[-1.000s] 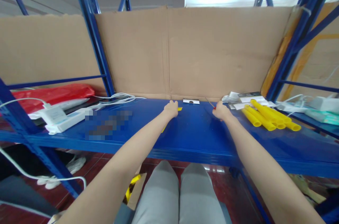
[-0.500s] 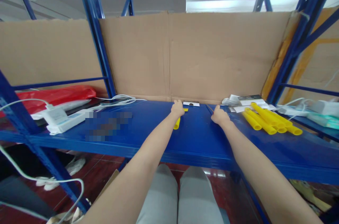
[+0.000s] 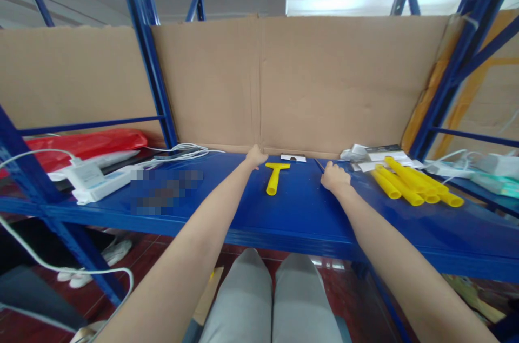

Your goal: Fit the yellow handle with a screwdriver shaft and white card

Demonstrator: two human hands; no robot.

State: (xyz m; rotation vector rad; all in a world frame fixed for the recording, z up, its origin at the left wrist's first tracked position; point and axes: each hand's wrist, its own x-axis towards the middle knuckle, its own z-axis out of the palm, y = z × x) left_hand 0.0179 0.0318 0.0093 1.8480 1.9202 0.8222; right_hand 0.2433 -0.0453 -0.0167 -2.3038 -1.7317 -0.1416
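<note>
A yellow T-shaped scraper handle (image 3: 274,178) lies on the blue shelf, its crossbar toward the back. Just left of that crossbar is my left hand (image 3: 255,157), apart from it, with thumb and fingers slightly spread and nothing visible in them. My right hand (image 3: 336,177) is closed around a thin dark rod-like tool (image 3: 319,164), whose narrow end points up and left; the rest is hidden in the fist. Behind the scraper handle sits a small white box with a dark round spot (image 3: 293,158).
Several yellow tubes (image 3: 409,180) are piled at the right, in front of white and black packaging (image 3: 385,153). A white power strip (image 3: 105,186) and coiled cables (image 3: 190,152) lie at the left. Cardboard (image 3: 324,83) walls the shelf's back; blue posts (image 3: 148,61) stand at its sides.
My left hand has let go of the yellow scraper handle and moved left, leaving it in full view on the shelf. The right hand has hardly moved.
</note>
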